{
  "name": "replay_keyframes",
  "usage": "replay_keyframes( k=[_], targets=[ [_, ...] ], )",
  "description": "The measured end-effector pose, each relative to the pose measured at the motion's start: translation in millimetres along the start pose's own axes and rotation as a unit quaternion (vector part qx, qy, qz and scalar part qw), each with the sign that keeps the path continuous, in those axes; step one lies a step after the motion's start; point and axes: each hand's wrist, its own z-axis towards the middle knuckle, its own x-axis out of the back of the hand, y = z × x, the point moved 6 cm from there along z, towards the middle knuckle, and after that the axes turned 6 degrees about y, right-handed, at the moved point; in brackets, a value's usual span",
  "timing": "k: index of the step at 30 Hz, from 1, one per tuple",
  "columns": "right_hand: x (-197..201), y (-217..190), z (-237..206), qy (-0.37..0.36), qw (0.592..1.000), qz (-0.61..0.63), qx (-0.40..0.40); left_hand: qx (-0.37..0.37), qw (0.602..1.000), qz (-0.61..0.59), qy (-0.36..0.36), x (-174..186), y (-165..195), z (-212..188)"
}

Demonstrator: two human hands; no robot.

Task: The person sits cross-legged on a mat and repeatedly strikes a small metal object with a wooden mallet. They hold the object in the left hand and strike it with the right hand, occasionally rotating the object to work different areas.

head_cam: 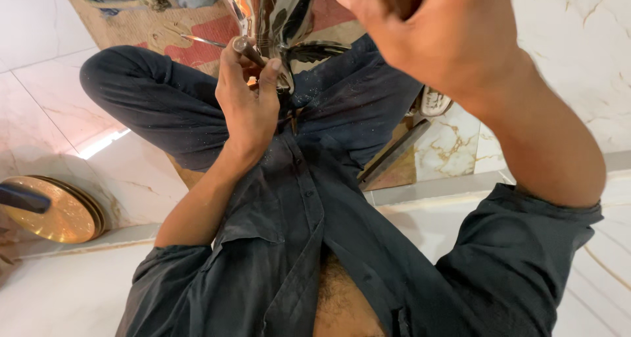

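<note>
Starting at the left, we're seeing a stack of brass discs (56, 209) lying on the marble floor (39, 113), well apart from the work. In the middle our left hand (248, 103) is closing around a thin metal tool (253, 51), its long axis slanting up-left and touching the shiny steel vessel (273, 11) just above our lap. Our right hand (447, 31) is hovering nearer the camera, gripping something we can't make out, with free room rightward.

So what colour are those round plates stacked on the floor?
Shiny gold, like brass: the round plates show in the head view, at the left edge.
</note>
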Motion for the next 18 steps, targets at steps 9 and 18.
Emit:
replay_keyframes(
  k=[9, 18],
  targets=[
    [-6, 12, -13, -0.03, 0.999, 0.02, -0.008, -0.015, 0.997, 0.036, -0.07, -3, 17, 20],
    [-28, 25, -49, -0.086, 0.981, 0.07, -0.161, -0.048, 0.981, 0.005, -0.188, -10, 25, 42]
  ],
)
